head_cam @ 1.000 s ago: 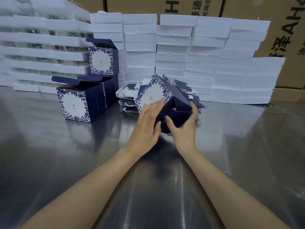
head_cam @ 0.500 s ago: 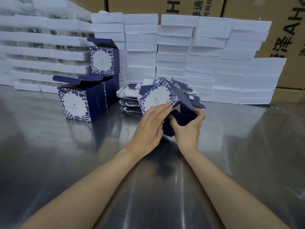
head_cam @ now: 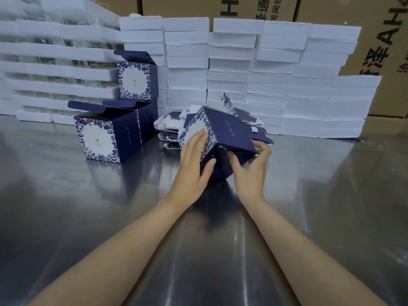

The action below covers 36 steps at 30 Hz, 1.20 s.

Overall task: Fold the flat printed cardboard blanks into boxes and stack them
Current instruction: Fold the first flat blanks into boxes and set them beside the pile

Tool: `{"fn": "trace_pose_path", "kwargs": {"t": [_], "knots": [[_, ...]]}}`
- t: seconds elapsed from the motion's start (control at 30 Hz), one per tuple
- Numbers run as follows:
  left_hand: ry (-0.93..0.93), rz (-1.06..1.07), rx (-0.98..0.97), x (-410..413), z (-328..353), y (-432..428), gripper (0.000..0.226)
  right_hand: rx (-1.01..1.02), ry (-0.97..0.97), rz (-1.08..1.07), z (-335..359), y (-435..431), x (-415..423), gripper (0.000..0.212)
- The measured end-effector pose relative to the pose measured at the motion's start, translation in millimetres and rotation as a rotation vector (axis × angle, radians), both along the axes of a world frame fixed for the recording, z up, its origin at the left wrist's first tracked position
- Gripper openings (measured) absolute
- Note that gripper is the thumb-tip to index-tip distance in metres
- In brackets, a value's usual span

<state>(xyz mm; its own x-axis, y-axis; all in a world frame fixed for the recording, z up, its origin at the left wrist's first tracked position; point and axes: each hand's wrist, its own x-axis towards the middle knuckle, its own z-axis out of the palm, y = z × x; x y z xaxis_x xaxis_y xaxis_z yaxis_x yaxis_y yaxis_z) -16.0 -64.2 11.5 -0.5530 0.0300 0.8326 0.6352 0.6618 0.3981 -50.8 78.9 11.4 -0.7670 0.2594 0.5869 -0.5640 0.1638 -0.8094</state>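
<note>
Right of the stacked blue flowery cardboard boxes (head_cam: 110,138), left hand (head_cam: 193,164) & right hand (head_cam: 249,171) hold a half-folded blue box (head_cam: 225,133), tucking bottom flaps; next, push flaps shut.

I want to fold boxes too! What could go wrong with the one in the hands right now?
1. The half-folded box is tilted on one corner, held only by the left hand flat on its printed face and the right hand at its bottom flaps; it might slip.
2. Pushing those flaps unevenly could crease them.
3. The flat blanks lie right behind it, so a slip might scatter them.
</note>
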Motion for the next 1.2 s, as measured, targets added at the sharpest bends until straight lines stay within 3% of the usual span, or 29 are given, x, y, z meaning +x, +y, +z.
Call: {"fn": "trace_pose_path", "kwargs": {"t": [0.17,0.43,0.7,0.8,0.93,1.1,1.2], "knots": [[-0.242,-0.089,0.215,-2,-4,-2,0.069,0.239,0.112,-0.022,-2,-2,3,0.054],[-0.166,-0.116,0.162,-3,-3,-3,0.055,0.234,0.076,-0.098,-1,4,3,0.046],[-0.136,-0.154,0.056,2,-1,-6,0.054,0.222,0.051,-0.141,-1,7,1,0.056],[-0.238,-0.215,0.185,2,0,-6,0.058,0.187,0.053,-0.032,1,7,4,0.064],[-0.357,-0.226,0.415,2,2,-8,0.062,0.094,0.091,0.123,2,6,8,0.039],[-0.496,-0.226,0.581,-3,2,-14,0.068,0.069,0.042,0.146,3,7,6,0.034],[-0.475,-0.232,0.595,-5,0,-14,0.044,0.075,0.041,0.18,4,7,6,0.026]]}}
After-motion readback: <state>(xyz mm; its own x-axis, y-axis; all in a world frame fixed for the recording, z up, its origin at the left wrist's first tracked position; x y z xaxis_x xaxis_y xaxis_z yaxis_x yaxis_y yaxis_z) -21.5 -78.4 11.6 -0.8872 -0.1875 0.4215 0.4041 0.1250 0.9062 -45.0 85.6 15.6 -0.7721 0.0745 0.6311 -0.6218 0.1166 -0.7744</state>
